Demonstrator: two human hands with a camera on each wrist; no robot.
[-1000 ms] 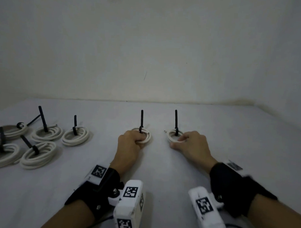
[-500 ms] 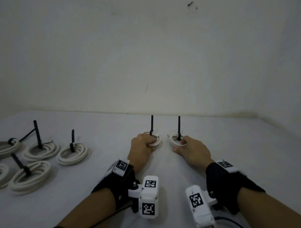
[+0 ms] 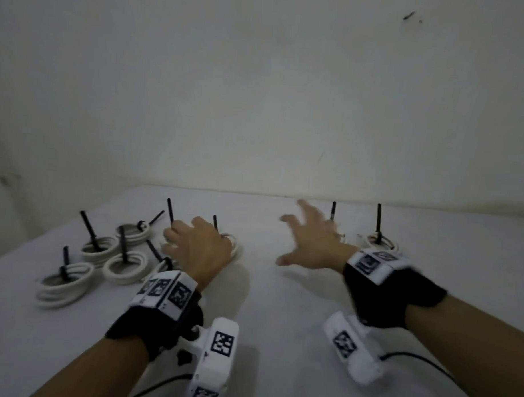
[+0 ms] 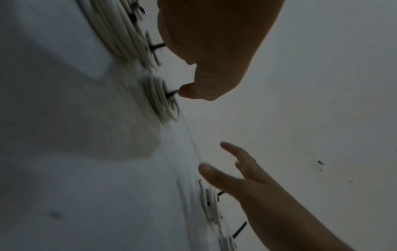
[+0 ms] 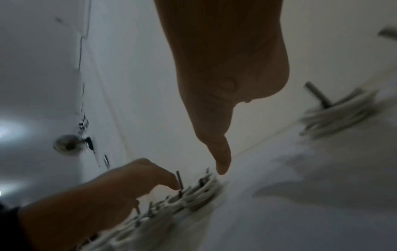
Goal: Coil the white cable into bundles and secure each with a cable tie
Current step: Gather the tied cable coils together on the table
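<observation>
Several white cable coils (image 3: 124, 264), each bound with a black cable tie (image 3: 123, 247) that sticks up, lie in a cluster at the table's left. My left hand (image 3: 190, 246) is over that cluster, fingers curled down onto a coil beside an upright tie (image 3: 169, 210); what it grips is hidden. Just right of it lies another tied coil (image 3: 234, 249). My right hand (image 3: 310, 238) hovers above the table with fingers spread and nothing in it. Behind it lies a tied coil (image 3: 341, 237), with a second (image 3: 382, 242) further right. The right wrist view shows the left hand's fingertips (image 5: 171, 184) at a tie.
The white table (image 3: 280, 332) runs back to a plain wall (image 3: 258, 109). Its left edge passes close behind the cluster of coils. A door with a round knob (image 5: 66, 144) shows in the right wrist view. Black camera leads (image 3: 421, 360) trail from both wrists.
Both hands have left the two coils they were on. The left hand swung left to the cluster of tied coils; the right hand rose and spread its fingers. The head view turned left.
</observation>
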